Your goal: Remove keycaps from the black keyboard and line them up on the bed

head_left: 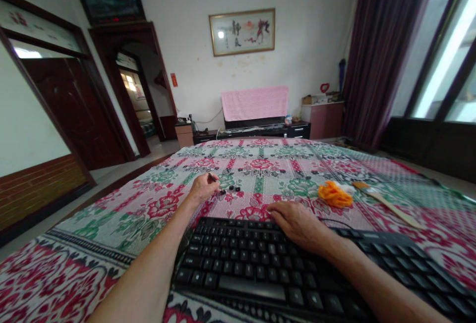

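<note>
A black keyboard point(253, 258) lies in front of me on a patterned cloth, tilted across the view. My right hand point(297, 221) is over its back edge, fingers curled down behind it and the thumb toward the keys, gripping the keyboard. Beyond the keyboard's back left corner, my left hand point(204, 188) is just above the cloth. Its fingers pinch a small black piece point(211, 178) that looks like a keycap, partly hidden by the fingers. Close to those fingertips, several loose black keycaps point(231, 188) rest on the cloth.
An orange bundle of yarn-like material point(334, 193) sits right of my right hand. Beside it lies a flat brush point(390, 205) with a pale wooden handle. The red, green and white cloth point(148, 229) covers the table. A cabinet with a pink-covered television point(256, 103) stands against the wall.
</note>
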`<state>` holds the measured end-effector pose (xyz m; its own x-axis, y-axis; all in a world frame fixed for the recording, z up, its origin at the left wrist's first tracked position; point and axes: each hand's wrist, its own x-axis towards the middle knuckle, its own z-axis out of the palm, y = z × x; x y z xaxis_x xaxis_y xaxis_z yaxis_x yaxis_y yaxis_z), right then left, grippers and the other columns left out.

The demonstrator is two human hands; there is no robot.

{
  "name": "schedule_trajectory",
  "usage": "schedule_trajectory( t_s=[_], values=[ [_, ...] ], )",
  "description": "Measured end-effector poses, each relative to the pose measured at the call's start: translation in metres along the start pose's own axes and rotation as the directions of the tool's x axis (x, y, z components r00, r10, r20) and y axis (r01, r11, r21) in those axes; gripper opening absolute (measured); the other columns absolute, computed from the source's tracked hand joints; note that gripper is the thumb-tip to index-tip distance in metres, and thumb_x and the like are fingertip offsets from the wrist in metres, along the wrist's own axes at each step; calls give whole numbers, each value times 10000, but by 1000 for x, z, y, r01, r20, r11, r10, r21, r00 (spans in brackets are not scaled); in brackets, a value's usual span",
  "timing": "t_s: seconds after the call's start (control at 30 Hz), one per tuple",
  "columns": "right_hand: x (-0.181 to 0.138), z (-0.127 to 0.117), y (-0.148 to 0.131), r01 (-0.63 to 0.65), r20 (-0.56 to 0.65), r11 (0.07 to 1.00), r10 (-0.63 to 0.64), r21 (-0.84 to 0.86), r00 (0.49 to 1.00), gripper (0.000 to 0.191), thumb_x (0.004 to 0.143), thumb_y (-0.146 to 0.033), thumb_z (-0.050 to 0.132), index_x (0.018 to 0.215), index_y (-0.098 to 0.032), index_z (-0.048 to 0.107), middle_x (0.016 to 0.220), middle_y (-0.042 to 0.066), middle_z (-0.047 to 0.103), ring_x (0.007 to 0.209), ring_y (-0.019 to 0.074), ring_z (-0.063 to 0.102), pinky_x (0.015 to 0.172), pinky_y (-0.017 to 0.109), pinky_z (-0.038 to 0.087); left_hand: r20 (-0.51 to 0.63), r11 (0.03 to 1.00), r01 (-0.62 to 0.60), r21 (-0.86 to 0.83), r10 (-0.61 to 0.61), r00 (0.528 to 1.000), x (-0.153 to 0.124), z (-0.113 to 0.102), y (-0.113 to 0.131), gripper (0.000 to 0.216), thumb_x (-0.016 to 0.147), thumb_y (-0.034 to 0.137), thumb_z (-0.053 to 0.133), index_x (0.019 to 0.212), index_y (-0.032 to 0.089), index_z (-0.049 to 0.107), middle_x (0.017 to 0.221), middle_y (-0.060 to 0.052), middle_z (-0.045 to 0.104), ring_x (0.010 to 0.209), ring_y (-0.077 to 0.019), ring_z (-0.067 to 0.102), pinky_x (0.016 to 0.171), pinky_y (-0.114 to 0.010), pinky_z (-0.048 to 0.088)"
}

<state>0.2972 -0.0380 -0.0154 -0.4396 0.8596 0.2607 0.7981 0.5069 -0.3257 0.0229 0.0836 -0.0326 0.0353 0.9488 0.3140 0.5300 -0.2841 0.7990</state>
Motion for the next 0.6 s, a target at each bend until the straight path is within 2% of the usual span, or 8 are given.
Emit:
schedule_trajectory(
  t_s=[0.6],
  values=[
    [0,-2,-3,-16,2,1000,16,1,1000,316,872,-261,303,882,-196,612,792,40,639,740,150,580,654,243,358,16,999,24,22,-25,1000,3,4,-2,225,628,215,570,844,158,551,599,2,625,534,-140,611,477,-210,435]
  ],
)
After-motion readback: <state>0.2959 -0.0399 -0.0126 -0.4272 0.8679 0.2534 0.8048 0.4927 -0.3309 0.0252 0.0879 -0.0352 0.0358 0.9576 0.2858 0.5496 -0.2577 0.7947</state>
